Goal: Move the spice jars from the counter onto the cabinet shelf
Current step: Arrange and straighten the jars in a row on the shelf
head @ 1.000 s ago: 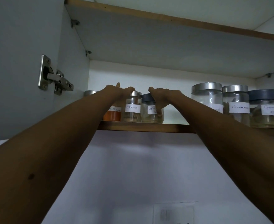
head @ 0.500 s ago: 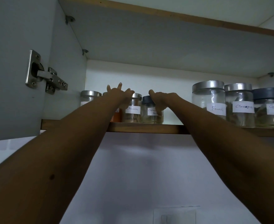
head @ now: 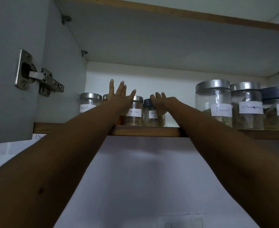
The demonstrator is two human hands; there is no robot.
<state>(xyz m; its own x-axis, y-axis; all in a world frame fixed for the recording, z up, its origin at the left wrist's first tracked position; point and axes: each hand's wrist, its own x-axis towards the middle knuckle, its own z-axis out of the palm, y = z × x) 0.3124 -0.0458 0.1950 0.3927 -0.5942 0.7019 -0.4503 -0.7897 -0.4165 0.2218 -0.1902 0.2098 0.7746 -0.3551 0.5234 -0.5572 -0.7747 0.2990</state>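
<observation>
Our left hand point(head: 119, 98) has just let go, fingers splayed above the small silver-lidded glass spice jars point(head: 134, 113) at the wooden cabinet shelf point(head: 143, 131)'s front edge; right hand point(head: 162, 103) easing off the dark-lidded glass jar point(head: 152, 118), grip unclear to us, so both look placed.

Place: home kitchen, we'd say, w/ a storage cupboard seen from below.
Cupboard: wall cabinet w/ grey door point(head: 4, 38) swung open on a steel hinge point(head: 36, 74); wood-edged shelf point(head: 143, 131), upper board point(head: 152, 38) over it.
Contents: glass spice jars point(head: 212, 99) in a row on the shelf, w/ silver or dark lids.
Labels: handwritten paper strips point(head: 221, 110); we read "Fennel", "Cinnamon", "Black Pe…". That says household cooking stock.
Surrounds: plain painted wall point(head: 135, 178) under the cabinet, w/ a switch plate point(head: 180, 222) at the bottom edge.
</observation>
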